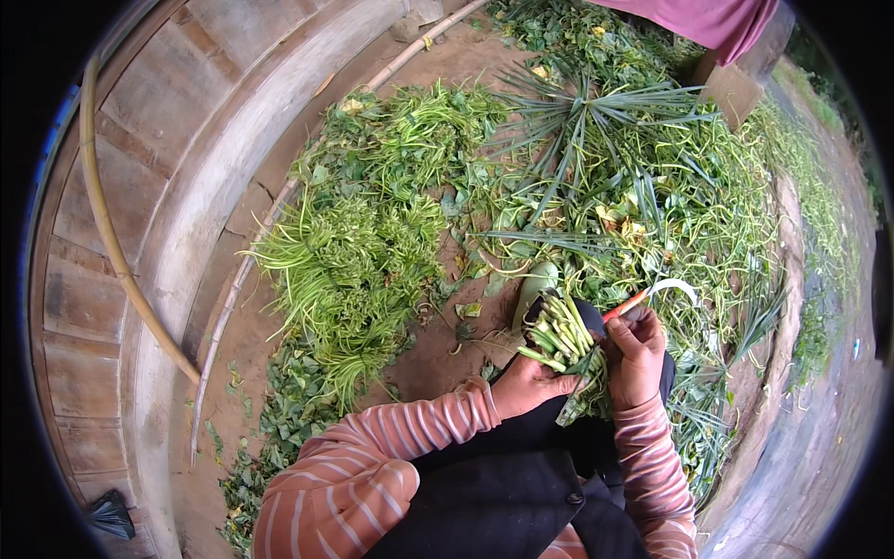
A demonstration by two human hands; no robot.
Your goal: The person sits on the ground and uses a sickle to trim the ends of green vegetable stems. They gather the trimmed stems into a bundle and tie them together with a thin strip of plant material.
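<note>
A bundle of cut green stems (561, 325) is held over my lap by my left hand (534, 384), its pale cut ends pointing up and away from me. My right hand (637, 349) touches the bundle's right side and also holds a small sickle (632, 305) with a red-orange handle. The sickle's curved, pale blade points right, away from the stems. A strip of long dark-green leaf lies around the bundle between my hands; whether it is tied cannot be told. Past my knees, a pile of bundled green stems (363, 258) lies on the ground to the left.
Long spiky leaves (580, 105) fan out over loose leafy vines (712, 209) ahead and right. A bamboo pole (234, 293) lies along a low concrete ledge (188, 182) at left. Pink cloth (726, 24) hangs by a wooden post at top right. A black plastic bag (112, 516) sits lower left.
</note>
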